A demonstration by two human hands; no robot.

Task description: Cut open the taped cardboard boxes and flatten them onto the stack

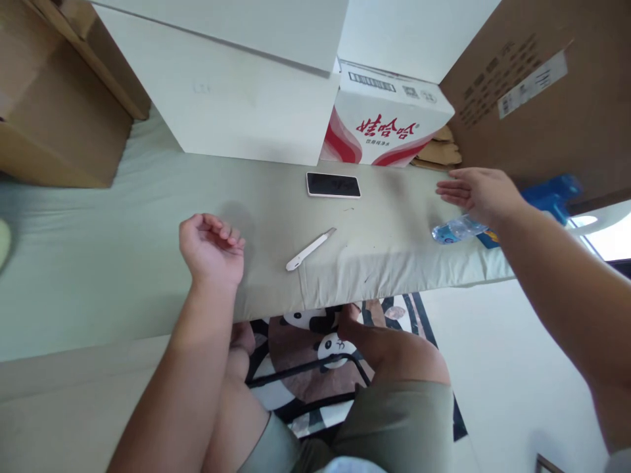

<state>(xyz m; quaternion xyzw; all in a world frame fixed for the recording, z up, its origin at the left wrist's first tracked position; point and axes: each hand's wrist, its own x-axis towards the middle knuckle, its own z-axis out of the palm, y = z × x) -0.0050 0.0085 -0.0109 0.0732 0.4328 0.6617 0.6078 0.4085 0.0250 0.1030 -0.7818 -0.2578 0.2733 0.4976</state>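
Note:
My left hand [213, 249] hovers over the pale green cloth, palm turned up. Its fingers are loosely curled and nothing lies in it. To its right a white utility knife [310, 249] rests on the cloth with its tip pointing up and right. A phone [334, 185] with a dark screen lies beyond the knife. My right hand [486, 194] is held out at the right, fingers extended and empty. Just below it a clear plastic water bottle [456, 230] lies on its side, partly covered by my hand and forearm.
A white box with red swirls [377, 131] stands at the back beside white panels [256, 98]. Large cardboard boxes [537, 85] stand at the right and left [64, 112]. A blue object [552, 197] is behind my right forearm. The cloth-covered surface ends above my knees.

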